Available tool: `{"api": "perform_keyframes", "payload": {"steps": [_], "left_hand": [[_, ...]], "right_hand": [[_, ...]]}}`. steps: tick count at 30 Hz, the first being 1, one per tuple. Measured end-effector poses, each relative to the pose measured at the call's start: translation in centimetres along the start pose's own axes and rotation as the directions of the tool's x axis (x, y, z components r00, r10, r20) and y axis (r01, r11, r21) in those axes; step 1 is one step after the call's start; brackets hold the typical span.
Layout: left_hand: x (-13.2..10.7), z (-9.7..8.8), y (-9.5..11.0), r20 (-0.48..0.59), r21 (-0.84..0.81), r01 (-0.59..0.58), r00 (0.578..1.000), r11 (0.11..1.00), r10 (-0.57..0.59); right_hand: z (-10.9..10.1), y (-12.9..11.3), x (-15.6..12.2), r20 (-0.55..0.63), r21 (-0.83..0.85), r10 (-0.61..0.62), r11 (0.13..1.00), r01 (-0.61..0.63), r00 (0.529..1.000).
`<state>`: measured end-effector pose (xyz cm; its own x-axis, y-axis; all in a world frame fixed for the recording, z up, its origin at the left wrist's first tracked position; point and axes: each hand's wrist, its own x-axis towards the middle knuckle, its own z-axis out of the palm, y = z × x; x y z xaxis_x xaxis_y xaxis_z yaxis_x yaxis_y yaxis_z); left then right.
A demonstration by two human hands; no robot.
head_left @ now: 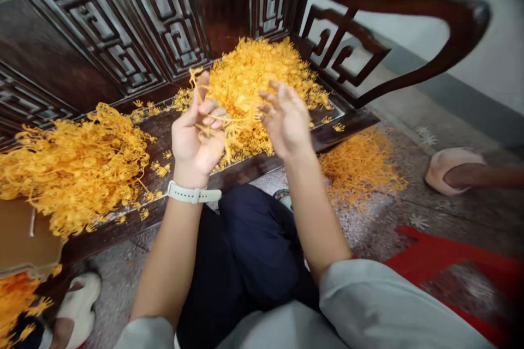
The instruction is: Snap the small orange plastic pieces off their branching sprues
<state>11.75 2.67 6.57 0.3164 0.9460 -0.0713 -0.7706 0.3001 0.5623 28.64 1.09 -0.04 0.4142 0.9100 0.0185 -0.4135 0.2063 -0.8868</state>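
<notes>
My left hand [196, 139], with a pale watch strap on the wrist, is closed round a thin yellow plastic strand [197, 87]. The strand's branched tip sticks up above the fingers, and further lengths trail from the palm to the right. My right hand [290, 120] is raised just to the right, slightly blurred, its fingers apart and loosely curved; nothing shows firmly in its grasp. Behind both hands lies a large heap of small yellow plastic flower-like pieces [262, 62] on a dark wooden bench [241, 170].
A tangled heap of yellow strands [90, 163] covers the bench's left part, beside a cardboard box [24, 229]. Bare yellow stems [362, 166] are piled on the floor at right. A curved wooden armrest [393, 2] bounds the bench. A person's foot [458, 172] and a red stool-like object [442, 253] are at right.
</notes>
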Motion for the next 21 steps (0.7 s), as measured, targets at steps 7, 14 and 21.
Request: {"api": "perform_keyframes", "payload": {"steps": [7,14,21], "left_hand": [[-0.2,0.6,0.0,-0.007,-0.151,-0.001,1.000,0.989,0.000],[-0.5,0.8,0.6,-0.054,0.093,-0.040,0.998,0.995,0.045],[1.5,-1.7,1.7,-0.239,-0.002,0.054,0.970,0.999,-0.052]], "right_hand": [[3.7,-0.7,-1.8,0.275,0.065,0.131,0.986,-0.154,0.952],[4.9,-0.9,-5.2,0.277,0.025,0.125,0.990,-0.138,0.953],[3.2,3.2,-8.9,0.397,-0.143,0.235,0.971,-0.193,0.887]]}}
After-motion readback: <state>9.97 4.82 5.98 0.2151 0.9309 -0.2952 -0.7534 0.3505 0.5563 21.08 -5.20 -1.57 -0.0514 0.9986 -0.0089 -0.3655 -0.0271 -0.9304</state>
